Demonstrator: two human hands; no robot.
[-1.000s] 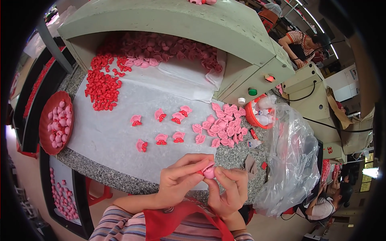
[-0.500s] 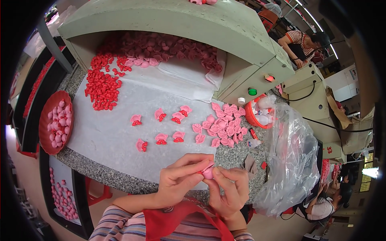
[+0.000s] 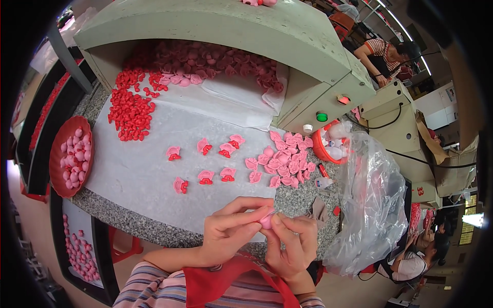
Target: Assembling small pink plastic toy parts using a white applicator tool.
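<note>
Close to the table's front edge, my left hand (image 3: 229, 231) and my right hand (image 3: 294, 241) meet around a small rounded pink plastic part (image 3: 266, 222). Thumbs and fingertips of both hands pinch it from either side and cover much of it. Beyond my hands, several pink pieces with red feet (image 3: 206, 177) lie spread out on a white sheet (image 3: 154, 177). To their right is a loose pile of pink shell-shaped parts (image 3: 294, 160). A heap of small red parts (image 3: 129, 118) lies at the sheet's far left.
A pale green metal housing (image 3: 215, 25) arches over more pink and red parts. On the left stands a red bowl (image 3: 55, 159) of pink balls. An orange basket (image 3: 321, 150) with small bottles and a clear plastic bag (image 3: 364, 215) are on the right. Other people sit farther off.
My hands stay in nearly the same place. The pink part has turned slightly between my fingertips, and the bit of red seen beside it earlier no longer shows.
</note>
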